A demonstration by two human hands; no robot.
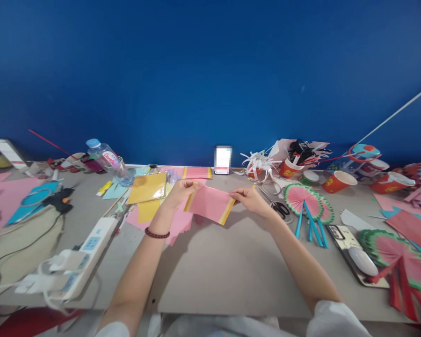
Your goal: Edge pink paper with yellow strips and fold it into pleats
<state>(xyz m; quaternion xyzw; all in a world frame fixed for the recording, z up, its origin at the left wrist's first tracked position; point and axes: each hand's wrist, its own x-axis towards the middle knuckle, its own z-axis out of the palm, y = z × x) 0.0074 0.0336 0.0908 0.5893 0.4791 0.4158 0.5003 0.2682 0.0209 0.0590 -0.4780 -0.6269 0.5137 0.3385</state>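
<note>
A pink paper sheet [209, 203] with yellow bands along its two short sides is held up above the table, slightly tilted. My left hand [182, 193] pinches its upper left corner, and a beaded bracelet circles that wrist. At the upper right corner, the fingers of my right hand [249, 199] are closed on the same sheet. Behind it, another pink sheet with yellow bands [196, 172] lies against the wall. Beside my left forearm are loose pink papers [178, 224] and a yellow packet [148, 187]. Black-handled scissors [279, 209] rest right of my right hand.
Left stand a power strip [91, 252] with plugs and a leaning plastic bottle [109, 161]. A phone [223, 160] is propped at the blue wall. Rightward are paper cups [339, 181], watermelon-patterned paper fans [303, 201] and a mouse [363, 261] on a phone-patterned case.
</note>
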